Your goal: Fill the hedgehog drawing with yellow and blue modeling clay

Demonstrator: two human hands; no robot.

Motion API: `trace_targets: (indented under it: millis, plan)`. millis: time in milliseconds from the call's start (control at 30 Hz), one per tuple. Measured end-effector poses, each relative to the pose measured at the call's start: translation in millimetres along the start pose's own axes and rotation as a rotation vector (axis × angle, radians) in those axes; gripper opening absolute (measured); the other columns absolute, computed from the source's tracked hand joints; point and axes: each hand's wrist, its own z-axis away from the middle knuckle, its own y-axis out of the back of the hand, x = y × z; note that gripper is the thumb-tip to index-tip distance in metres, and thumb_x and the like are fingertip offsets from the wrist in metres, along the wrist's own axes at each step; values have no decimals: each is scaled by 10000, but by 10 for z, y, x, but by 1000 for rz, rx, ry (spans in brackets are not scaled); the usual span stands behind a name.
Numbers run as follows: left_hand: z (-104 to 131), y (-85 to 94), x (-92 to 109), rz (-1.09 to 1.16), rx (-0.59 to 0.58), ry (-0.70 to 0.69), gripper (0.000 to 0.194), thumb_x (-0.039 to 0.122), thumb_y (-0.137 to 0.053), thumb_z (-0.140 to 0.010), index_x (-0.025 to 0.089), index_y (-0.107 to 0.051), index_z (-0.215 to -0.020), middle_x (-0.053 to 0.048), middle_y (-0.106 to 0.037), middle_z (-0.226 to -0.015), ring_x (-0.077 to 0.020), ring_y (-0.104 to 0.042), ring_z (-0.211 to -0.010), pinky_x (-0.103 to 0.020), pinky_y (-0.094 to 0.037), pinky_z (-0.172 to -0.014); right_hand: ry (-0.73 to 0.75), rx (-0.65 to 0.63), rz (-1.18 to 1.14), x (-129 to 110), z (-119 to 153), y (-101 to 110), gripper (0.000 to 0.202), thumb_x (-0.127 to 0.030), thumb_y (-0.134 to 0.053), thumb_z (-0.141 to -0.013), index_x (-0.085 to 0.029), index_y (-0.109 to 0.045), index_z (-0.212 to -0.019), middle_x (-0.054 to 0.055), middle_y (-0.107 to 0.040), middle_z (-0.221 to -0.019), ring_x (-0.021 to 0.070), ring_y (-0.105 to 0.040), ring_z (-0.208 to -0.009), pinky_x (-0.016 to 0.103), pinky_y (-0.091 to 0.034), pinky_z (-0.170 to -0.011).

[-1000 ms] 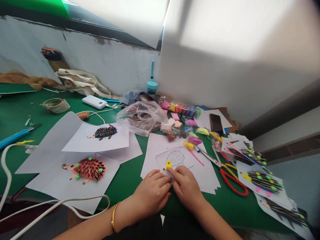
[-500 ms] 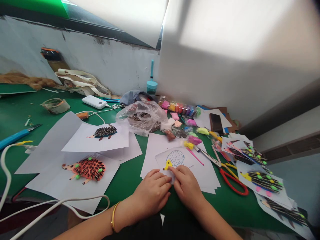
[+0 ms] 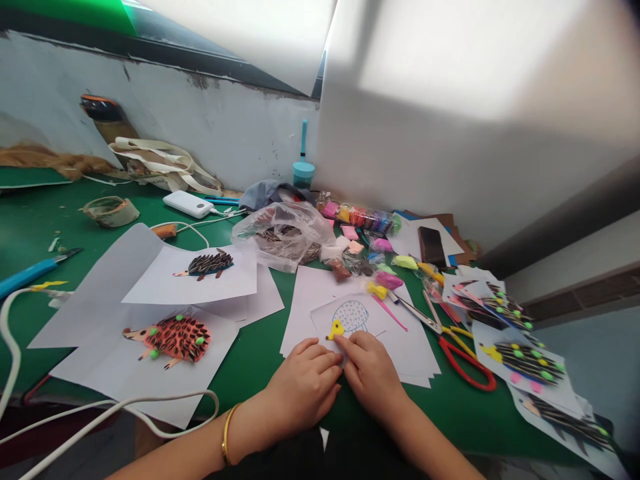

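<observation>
A small white sheet with a blue hedgehog drawing lies on a stack of white paper. Yellow clay with a dark eye and nose covers the drawing's head. My right hand touches the clay's lower edge with its index fingertip, the other fingers curled beneath. To its left, my left hand rests at the paper's near edge, fingers loosely bent and side by side; nothing shows in it. The two hands nearly meet at the fingertips.
Red-handled scissors and a pink tool lie right of the drawing. Behind are clay packets and a bag of seeds. Finished hedgehog pictures lie left, others right. A white cable crosses the near left.
My right index fingertip has shifted slightly left and down along the yellow clay, showing more of it. My left hand is almost unchanged.
</observation>
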Motion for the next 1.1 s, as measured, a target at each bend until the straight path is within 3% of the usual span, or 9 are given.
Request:
trace_targets:
  millis: [267, 567, 767, 1100]
  plan:
    - [3, 27, -1, 27, -28, 5, 211, 236, -560, -874, 194, -633, -1067, -49, -703, -1108, -208, -623, -998, -430, -408, -1032, -16, 62, -102, 35, 16, -3, 420, -82, -451, -872, -183, -640, -1233, 74, -588, -876, 223, -543, -837, 368, -475, -756]
    - [6, 9, -6, 16, -14, -2, 203, 239, -569, -868, 193, -632, -1055, -45, -698, -1122, -204, -620, -1007, -426, -401, -1034, 5, 2, -44, 14, 10, 2, 384, -109, -477, -876, -200, -671, -1195, 69, -579, -864, 223, -531, -839, 371, -449, -746]
    - [8, 15, -4, 18, -23, 0, 195, 239, -566, -872, 190, -626, -1051, -34, -698, -1116, -196, -617, -1010, -418, -396, -1035, -14, 56, -130, 47, 26, -5, 409, -102, -455, -889, -182, -654, -1237, 76, -577, -881, 218, -530, -850, 371, -460, -760]
    - [8, 10, -11, 17, -35, 3, 201, 250, -556, -886, 197, -623, -1069, -28, -697, -1136, -198, -616, -1022, -420, -386, -1049, 13, 51, -84, 41, 31, -22, 397, -97, -476, -875, -197, -680, -1199, 68, -571, -857, 216, -521, -837, 359, -432, -749]
